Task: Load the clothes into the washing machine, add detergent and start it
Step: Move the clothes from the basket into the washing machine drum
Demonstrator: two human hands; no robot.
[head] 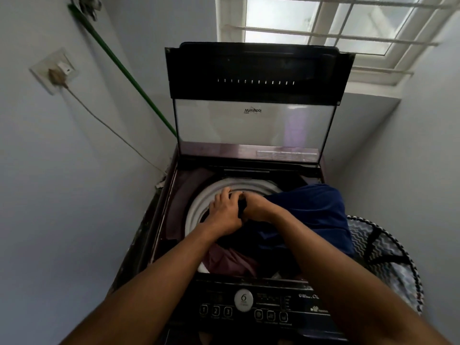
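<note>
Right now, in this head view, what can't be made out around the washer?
- Drum interior: covered by clothes and both hands.
- Fingers of the right hand: buried in dark cloth, grip unclear.
- Control panel labels: blurred, too small.
- Laundry basket contents: cut off by the right forearm.
- Detergent: none in view.

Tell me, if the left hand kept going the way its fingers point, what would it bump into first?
Probably the white tub ring of the washing machine. The left hand points away from the person, its fingertips already over or on that ring's far curve. Depth is hard to judge from above.
</note>
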